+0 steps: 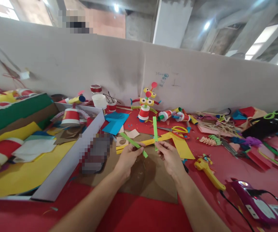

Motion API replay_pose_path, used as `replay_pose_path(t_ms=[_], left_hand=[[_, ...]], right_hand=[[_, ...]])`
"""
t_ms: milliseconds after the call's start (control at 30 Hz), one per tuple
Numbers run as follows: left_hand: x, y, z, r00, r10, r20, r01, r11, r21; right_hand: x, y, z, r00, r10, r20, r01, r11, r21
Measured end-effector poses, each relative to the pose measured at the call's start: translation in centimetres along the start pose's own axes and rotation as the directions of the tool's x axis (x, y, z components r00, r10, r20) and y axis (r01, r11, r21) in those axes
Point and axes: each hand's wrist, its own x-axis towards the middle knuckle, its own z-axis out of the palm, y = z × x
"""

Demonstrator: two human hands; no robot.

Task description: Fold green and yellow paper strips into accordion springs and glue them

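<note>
In the head view my left hand (pixel 128 158) pinches a light green paper strip (pixel 132 141) that slants down to the right. My right hand (pixel 168 155) grips a second green paper strip (pixel 155 127), held nearly upright. The strips are apart from each other, above a brown cardboard sheet (pixel 151 188) on the red table. Just beyond my hands lie yellow paper strips (pixel 143 142) and a larger yellow paper piece (pixel 183 146). Yellow-handled scissors (pixel 179 129) rest past my right hand.
A box (pixel 64 154) of papers and cup figures stands at left, beside a phone (pixel 97 153). A paper-cup figure (pixel 143 112) stands near the grey wall. To the right are a yellow glue gun (pixel 208 174), a purple power strip (pixel 257 203), a black bottle (pixel 266 125) and craft scraps.
</note>
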Motion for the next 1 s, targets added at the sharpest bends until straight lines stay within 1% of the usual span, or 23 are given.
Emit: replay_pose_path(t_ms=[67,133,200,233,267,333,367,400,433,533,600,733,800,900,1000], left_hand=[[0.1,-0.2,0.0,1.000,0.026,0.008,-0.026,0.999,0.024],[0.1,-0.3,0.1,0.999,0.038,0.015,-0.039,0.998,0.044],[-0.1,-0.3,0.3,0.999,0.038,0.020,-0.039,0.998,0.053],[-0.1,-0.3,0.4,0.999,0.028,0.027,-0.029,0.998,0.058],[-0.2,-0.3,0.4,0.999,0.015,0.036,-0.017,0.998,0.066],[-0.3,-0.3,0.5,0.999,-0.002,0.051,-0.002,0.997,0.081],[-0.2,-0.3,0.5,0.998,0.000,0.057,-0.004,0.997,0.083],[-0.2,-0.4,0.5,0.998,0.006,0.065,-0.011,0.997,0.079],[-0.1,-0.5,0.4,0.997,0.015,0.075,-0.021,0.997,0.071],[0.2,-0.7,0.1,0.995,0.032,0.091,-0.036,0.998,0.046],[0.5,-0.7,-0.2,0.997,0.036,0.061,-0.038,0.998,0.044],[0.8,-0.3,-0.5,1.000,0.029,-0.005,-0.029,0.999,0.040],[0.7,0.0,-0.4,0.999,0.023,-0.039,-0.023,1.000,0.008],[0.6,0.2,-0.2,1.000,0.011,-0.021,-0.012,0.999,-0.037],[0.4,0.2,0.1,1.000,0.000,-0.029,-0.002,0.998,-0.059]], right_hand=[[-0.3,-0.1,0.3,1.000,0.001,0.023,-0.002,1.000,0.018],[-0.6,-0.4,0.5,0.999,-0.051,0.016,0.051,0.999,0.007],[-0.8,-0.7,0.6,0.996,-0.091,-0.001,0.091,0.995,0.040],[-0.8,-0.8,0.6,0.997,-0.072,0.002,0.072,0.994,0.087],[-0.8,-0.9,0.6,1.000,-0.026,0.017,0.023,0.989,0.147],[-0.6,-1.0,0.4,0.993,0.094,0.069,-0.108,0.965,0.238],[-0.5,-1.0,0.4,0.987,0.135,0.084,-0.152,0.956,0.249],[-0.5,-0.9,0.3,0.985,0.150,0.085,-0.167,0.957,0.238],[-0.5,-0.9,0.3,0.987,0.141,0.079,-0.155,0.965,0.213],[-0.7,-1.1,0.4,0.995,0.062,0.074,-0.071,0.988,0.137],[-0.9,-1.3,0.3,0.997,0.025,0.079,-0.035,0.991,0.127],[-1.0,-2.1,0.0,0.997,0.015,0.076,-0.027,0.986,0.164],[-1.0,-2.3,-0.2,0.998,0.013,0.066,-0.024,0.985,0.170],[-1.1,-2.2,-0.1,0.999,0.006,0.054,-0.014,0.989,0.149],[-1.3,-1.6,0.4,0.999,0.012,0.031,-0.016,0.990,0.137]])
